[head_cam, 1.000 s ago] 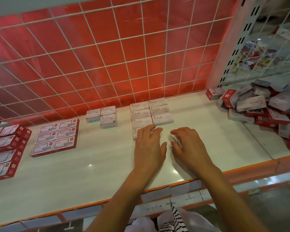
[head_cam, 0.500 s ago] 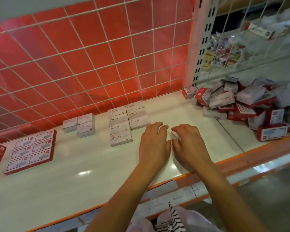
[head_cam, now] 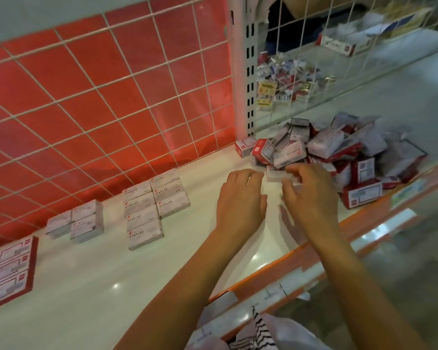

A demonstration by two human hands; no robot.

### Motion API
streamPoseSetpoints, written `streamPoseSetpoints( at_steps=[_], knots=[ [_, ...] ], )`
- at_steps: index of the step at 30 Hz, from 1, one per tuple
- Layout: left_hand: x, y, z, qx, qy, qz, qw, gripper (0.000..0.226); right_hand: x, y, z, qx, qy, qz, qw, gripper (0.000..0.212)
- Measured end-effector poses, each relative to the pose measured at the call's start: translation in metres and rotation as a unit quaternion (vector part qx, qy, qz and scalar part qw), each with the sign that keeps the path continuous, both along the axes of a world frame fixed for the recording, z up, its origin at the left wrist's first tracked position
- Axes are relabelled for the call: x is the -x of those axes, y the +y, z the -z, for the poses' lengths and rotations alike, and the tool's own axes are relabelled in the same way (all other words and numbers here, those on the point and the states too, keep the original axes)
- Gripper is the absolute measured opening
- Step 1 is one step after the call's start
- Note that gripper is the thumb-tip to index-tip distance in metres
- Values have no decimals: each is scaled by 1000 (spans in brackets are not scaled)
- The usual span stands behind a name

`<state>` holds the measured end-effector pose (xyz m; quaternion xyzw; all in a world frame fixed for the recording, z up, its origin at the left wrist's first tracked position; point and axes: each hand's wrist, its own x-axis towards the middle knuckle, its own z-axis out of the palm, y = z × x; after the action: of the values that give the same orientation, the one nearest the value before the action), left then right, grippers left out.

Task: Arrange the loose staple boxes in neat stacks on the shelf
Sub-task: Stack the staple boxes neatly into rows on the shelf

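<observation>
A small pale staple box lies on the shelf at the near edge of the loose pile, between both hands. The right hand has curled fingers touching its end; whether they grip it I cannot tell. The left hand hovers just beside it, loosely bent, holding nothing.

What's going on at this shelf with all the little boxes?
A person is sorting staple boxes on a white shelf. Neat groups already sit along the back: white STAPLES boxes, a smaller white stack and red-edged ones. A jumbled pile waits on the right. Both hands are at its near edge: the left hand open, the right hand with fingers on a white box; whether it grips is unclear.
</observation>
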<state>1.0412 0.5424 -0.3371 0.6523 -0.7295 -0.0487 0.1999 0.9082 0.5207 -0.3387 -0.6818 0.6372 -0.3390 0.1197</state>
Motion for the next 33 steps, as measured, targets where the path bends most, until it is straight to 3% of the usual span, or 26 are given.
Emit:
streamPoseSetpoints(
  at_steps=[5, 12, 19, 23, 33],
  knots=[
    [11, -34, -9, 8, 8, 20, 1000, 45, 24, -24, -12, 66, -13, 67, 995, 26],
    [29, -79, -15, -32, 3, 78, 996, 42, 46, -54, -10, 66, 41, 128, 989, 52],
    [36, -97, -12, -52, -15, 90, 994, 42, 52, -62, -4, 50, 37, 98, 993, 59],
    [33, -95, -8, -44, -5, 90, 995, 28, 49, -55, -9, 69, -2, 81, 994, 58],
    [-4, -48, 1, -33, 56, 58, 996, 44, 27, -30, -11, -4, -114, -22, 993, 64]
  ],
)
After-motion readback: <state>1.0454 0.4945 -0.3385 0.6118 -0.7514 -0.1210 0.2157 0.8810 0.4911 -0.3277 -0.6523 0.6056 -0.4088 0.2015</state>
